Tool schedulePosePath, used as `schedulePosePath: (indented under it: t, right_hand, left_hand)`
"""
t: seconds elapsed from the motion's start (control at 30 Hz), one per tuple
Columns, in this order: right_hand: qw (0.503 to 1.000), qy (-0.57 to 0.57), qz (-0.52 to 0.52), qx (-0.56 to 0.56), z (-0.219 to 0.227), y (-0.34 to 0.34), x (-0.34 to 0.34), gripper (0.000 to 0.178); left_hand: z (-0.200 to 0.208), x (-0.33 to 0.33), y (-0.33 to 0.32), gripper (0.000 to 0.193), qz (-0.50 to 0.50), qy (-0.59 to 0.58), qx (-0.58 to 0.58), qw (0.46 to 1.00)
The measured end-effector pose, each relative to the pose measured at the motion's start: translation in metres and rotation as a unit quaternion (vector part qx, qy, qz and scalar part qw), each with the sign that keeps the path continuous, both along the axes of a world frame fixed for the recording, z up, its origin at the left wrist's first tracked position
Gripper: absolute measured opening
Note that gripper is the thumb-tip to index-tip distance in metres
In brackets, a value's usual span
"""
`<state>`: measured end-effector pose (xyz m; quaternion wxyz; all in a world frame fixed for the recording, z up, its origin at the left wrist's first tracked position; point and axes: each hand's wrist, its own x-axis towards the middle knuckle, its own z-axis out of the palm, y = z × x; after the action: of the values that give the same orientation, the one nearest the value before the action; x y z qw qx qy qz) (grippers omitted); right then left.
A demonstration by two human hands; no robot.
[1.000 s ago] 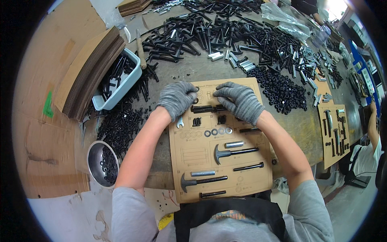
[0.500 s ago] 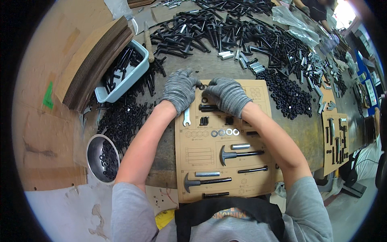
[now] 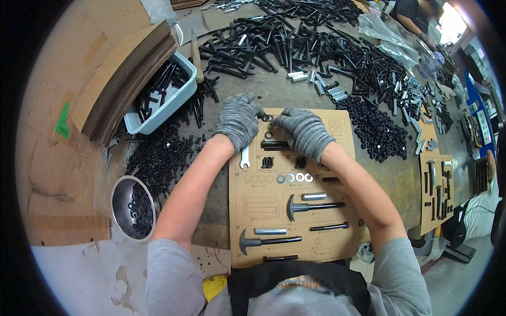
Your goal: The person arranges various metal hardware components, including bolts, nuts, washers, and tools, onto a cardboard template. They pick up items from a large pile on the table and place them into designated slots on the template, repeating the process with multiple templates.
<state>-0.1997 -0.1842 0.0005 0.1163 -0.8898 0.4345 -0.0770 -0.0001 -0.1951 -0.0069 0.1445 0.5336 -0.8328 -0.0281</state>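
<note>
Far L: cardbd stack [image 3: 126, 84]; steel bowl [image 3: 120, 203] below it, tilted, w/ small dk parts inside. Next R: blk screw heap [image 3: 153, 163], blue bin [image 3: 168, 104] above it holding longer blk parts.
Ctr: card [image 3: 239, 210] flat on bench [image 3: 391, 171], btm end past near edge.
L hand [image 3: 237, 122]: grey glove, at card's top L corner, fingers bent, tips at dk rings [image 3: 268, 118]; can't tell if it grips one. Wrench [image 3: 245, 158] on card just below it.
Loose ring [image 3: 269, 135] on card b/w hands; blk bolts [image 3: 274, 145] under that, part hidden by R hand [image 3: 304, 131]. R hand: grey glove, fingers bent, tips by same dk rings; grip unclear.
Lower on card: 4 washers [image 3: 299, 178] in row, 2 T-bars [image 3: 318, 206], each w/ silver tube [image 3: 314, 196] just above.
R of card: blk nut heap [image 3: 378, 131]. Far R: 2nd card [image 3: 428, 224] w/ parts; co-worker [image 3: 408, 16] top R.
</note>
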Motion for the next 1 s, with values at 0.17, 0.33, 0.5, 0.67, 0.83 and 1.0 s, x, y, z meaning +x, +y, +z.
schedulePosePath:
  t: [0.17,0.33,0.5,0.67,0.83,1.0]
  right_hand:
    - [0.999,0.036,-0.012,0.013,0.003,-0.007,0.01,0.037]
    - [0.998,0.065,-0.009,-0.004,-0.002,-0.007,0.015,0.033]
    - [1.0,-0.004,0.0,-0.014,-0.005,0.008,-0.005,0.024]
    - [0.999,-0.036,-0.023,0.032,0.002,0.005,-0.006,0.021]
    - [0.998,-0.035,-0.04,0.041,0.002,-0.01,0.003,0.024]
    - [0.997,-0.019,-0.068,0.031,0.003,-0.003,0.006,0.022]
  left_hand:
    - [0.005,-0.005,0.001,0.018,0.007,0.006,0.017,1.0]
    - [0.001,-0.002,0.001,0.016,0.021,0.018,0.022,0.999]
    - [0.003,0.0,0.004,0.02,0.013,-0.004,0.035,0.999]
    - [0.02,-0.009,0.015,0.037,0.018,-0.031,0.079,0.996]
    - [0.031,-0.014,0.01,0.04,0.027,-0.044,0.183,0.982]
    - [0.011,-0.005,0.01,0.032,-0.003,-0.011,0.092,0.996]
